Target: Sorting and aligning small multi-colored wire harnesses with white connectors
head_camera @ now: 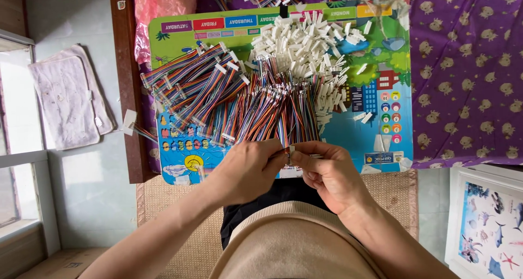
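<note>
My left hand [248, 167] and my right hand [327, 173] meet at the near edge of a colourful picture board [381, 124]. Between their fingertips they pinch a short multicoloured ribbon cable [287, 151] and a small white plastic connector [292, 148]; which hand grips which piece I cannot tell. Just beyond the hands lies a spread of loose rainbow ribbon cables [267, 113]. At the board's left sits a bundle of cables with white connectors fitted [193, 83]. A heap of loose white connectors [305, 42] covers the board's far middle.
The board rests on a purple patterned cloth [468, 83]. A dark wooden edge [128, 83] runs along its left. One connector-tipped cable [133, 124] hangs over that edge. A folded pale towel [68, 99] lies on the floor at left, and a framed sea-animal picture [487, 224] at lower right.
</note>
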